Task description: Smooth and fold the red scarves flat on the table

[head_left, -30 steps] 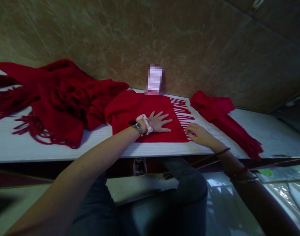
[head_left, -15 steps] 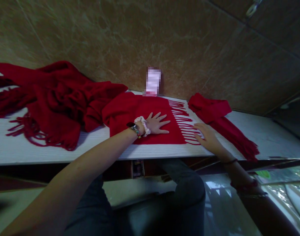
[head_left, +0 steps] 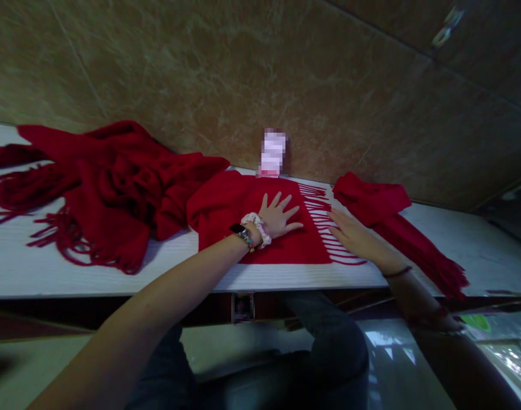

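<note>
1. The right hand (head_left: 355,236) is extended flat and low, fingers nearly together, thumb a little apart; it appears to grip nothing. Its fingertips lie at the fringe (head_left: 318,216) — pointing left, towards the cloth's edge.
2. The left hand (head_left: 279,217) is splayed wide, palm down on the flat red cloth (head_left: 243,196), pinching nothing.
3. The fringe lies between the two hands, with the right hand nearer. Its strands run sideways from the cloth's right edge, roughly in line with the right fingers; the row itself slants from the wall side towards the person.
4. The flat red cloth has its long axis left to right, along the white shelf (head_left: 286,276). Its left end meets a crumpled red heap (head_left: 127,176); whether they are one piece I cannot tell.
5. Beyond the right hand lies a folded red scarf (head_left: 373,202) — apart from the fringe, its tail angled towards the person.
</note>
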Demonstrator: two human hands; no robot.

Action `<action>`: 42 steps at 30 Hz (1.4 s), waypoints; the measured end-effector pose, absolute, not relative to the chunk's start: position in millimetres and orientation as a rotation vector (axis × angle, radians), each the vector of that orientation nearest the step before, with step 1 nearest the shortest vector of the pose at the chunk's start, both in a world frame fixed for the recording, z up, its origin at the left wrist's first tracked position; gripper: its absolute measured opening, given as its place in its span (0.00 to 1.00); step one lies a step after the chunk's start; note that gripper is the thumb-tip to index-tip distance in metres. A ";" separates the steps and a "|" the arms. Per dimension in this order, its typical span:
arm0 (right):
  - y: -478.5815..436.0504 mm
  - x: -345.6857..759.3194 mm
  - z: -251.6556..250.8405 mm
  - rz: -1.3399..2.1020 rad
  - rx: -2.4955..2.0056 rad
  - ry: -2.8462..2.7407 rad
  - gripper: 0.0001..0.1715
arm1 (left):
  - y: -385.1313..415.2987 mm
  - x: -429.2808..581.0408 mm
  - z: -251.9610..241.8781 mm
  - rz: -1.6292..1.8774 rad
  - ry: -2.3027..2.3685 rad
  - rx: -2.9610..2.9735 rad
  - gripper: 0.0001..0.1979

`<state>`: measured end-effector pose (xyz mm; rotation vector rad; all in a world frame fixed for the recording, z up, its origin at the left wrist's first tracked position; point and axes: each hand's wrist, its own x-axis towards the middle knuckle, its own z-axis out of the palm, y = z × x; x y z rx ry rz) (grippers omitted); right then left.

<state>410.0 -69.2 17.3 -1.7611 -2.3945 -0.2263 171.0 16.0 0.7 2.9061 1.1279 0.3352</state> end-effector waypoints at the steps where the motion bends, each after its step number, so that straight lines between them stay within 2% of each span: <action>1: -54.7 402.0 19.5 -0.195 -1.759 -2.363 0.29 | 17.9 169.8 0.6 0.384 1.191 2.899 0.34; 7: 15.4 367.7 -2.6 -0.013 -1.826 -2.298 0.29 | 21.6 162.0 1.1 0.061 1.338 2.667 0.37; 11: 17.8 382.3 -18.4 0.008 -2.063 -2.256 0.29 | 21.0 162.5 2.5 0.004 1.323 2.659 0.36; 16: 9.6 416.4 -13.8 -0.066 -2.264 -2.169 0.31 | 22.3 163.5 2.9 -0.012 1.309 2.646 0.35; 20: 19.3 406.3 -0.9 -0.245 -2.056 -2.202 0.33 | 19.1 163.6 6.3 -0.021 1.334 2.651 0.33; 24: 36.5 373.3 2.1 -0.184 -1.917 -2.279 0.34 | 17.5 163.6 8.3 -0.031 1.359 2.646 0.33; 29: 45.7 372.0 -13.9 -0.024 -2.043 -2.312 0.31 | 20.6 162.9 4.3 -0.023 1.340 2.648 0.33; 37: 36.6 422.0 -16.4 -0.084 -2.297 -2.098 0.32 | 24.8 161.6 -1.1 -0.019 1.330 2.671 0.33; 42: 32.9 394.7 -6.6 -0.214 -1.955 -2.244 0.33 | 24.6 162.6 -1.5 -0.002 1.345 2.677 0.33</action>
